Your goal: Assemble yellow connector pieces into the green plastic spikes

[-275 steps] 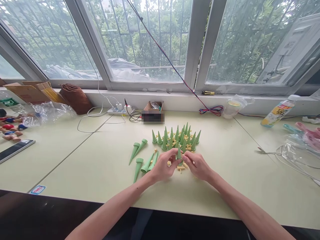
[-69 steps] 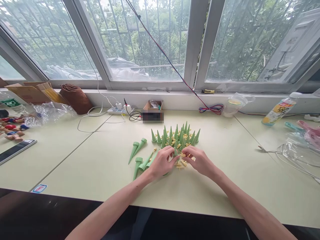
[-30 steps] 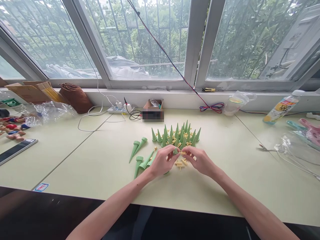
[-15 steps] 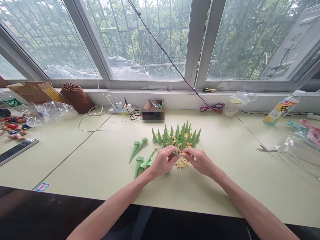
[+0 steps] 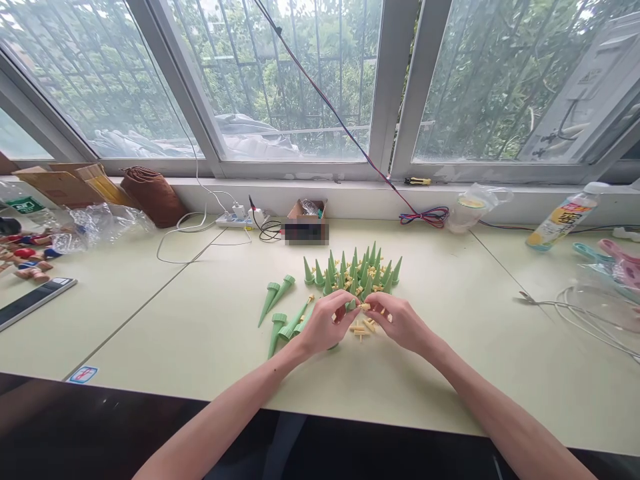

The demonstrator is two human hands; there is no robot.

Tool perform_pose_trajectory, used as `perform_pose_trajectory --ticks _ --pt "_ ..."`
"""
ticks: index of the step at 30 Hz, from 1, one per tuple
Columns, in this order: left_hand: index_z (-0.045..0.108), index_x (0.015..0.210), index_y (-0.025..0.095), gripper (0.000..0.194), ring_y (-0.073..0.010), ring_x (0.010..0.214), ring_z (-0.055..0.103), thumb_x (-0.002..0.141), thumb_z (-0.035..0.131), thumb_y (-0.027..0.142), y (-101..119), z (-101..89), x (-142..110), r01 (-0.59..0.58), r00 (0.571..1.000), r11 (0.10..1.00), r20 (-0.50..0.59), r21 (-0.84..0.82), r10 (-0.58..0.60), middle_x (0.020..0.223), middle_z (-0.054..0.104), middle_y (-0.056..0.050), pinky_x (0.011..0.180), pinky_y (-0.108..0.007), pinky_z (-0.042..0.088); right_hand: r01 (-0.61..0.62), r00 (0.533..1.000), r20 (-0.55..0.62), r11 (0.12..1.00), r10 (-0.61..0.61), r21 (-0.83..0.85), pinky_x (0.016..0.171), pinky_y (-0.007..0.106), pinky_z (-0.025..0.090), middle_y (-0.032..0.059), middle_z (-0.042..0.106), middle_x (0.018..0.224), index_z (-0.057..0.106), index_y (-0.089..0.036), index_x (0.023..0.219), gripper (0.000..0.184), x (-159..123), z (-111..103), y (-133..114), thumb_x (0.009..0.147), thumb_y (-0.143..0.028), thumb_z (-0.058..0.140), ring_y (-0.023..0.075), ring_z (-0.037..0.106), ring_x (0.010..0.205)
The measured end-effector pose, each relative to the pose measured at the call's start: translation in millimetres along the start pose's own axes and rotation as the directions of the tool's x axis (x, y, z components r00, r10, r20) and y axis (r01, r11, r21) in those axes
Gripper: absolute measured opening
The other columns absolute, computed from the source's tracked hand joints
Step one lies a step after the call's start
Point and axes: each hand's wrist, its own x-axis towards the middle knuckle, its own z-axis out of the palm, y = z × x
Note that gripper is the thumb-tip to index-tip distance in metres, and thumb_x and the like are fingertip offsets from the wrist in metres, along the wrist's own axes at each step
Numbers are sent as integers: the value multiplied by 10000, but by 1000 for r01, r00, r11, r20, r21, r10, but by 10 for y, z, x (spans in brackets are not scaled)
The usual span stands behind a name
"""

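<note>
Green cone (image 5: 351, 306) in pinching left hand (image 5: 326, 323) beside yellow piece (image 5: 365, 307) in pinching right hand (image 5: 399, 320)

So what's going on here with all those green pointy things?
A person is working at a table with both hands. The left grip holds a green cone, and the right grip pinches a small yellow piece close to it; I can't tell if the two are joined. Behind the hands, lots of cones stand points up, with yellow bits among them. More cones lie on the left, and a few loose yellow pieces lie just below the hands.
</note>
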Motion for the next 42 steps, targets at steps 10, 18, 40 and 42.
perform_pose_trajectory --ticks 10,18,40,42 --pt "633 933 174 132 -92 549 479 953 537 261 -8 1 -3 -18 1000 999 16 28 18 810 633 -32 544 -233 425 17 999 29 998 -15 -66 584 272 458 24 608 749 584 -204 890 283 16 -4 -16 1042 -358 401 155 543 629" --pt "637 912 172 165 -91 535 474 960 528 286 -7 8 -6 -23 999 999 24 27 22 832 654 -45 534 -236 424 9 999 48 995 -5 -96 569 271 461 14 605 702 612 -199 879 317 10 -7 -38 1045 -362 396 148 543 596" --pt "636 908 170 115 -93 553 467 940 555 245 -39 28 -22 -8 1000 999 4 41 8 793 622 -26 550 -230 409 -9 998 59 998 13 -68 632 289 482 44 662 865 600 -205 986 182 19 34 22 1023 -303 451 176 600 712" --pt "636 905 168 113 -92 554 466 940 557 242 -51 35 -20 -12 1000 999 -7 43 13 791 620 -25 554 -230 408 -26 998 55 999 28 -39 649 290 497 43 653 886 577 -207 1059 132 20 39 35 1001 -290 493 176 605 727"
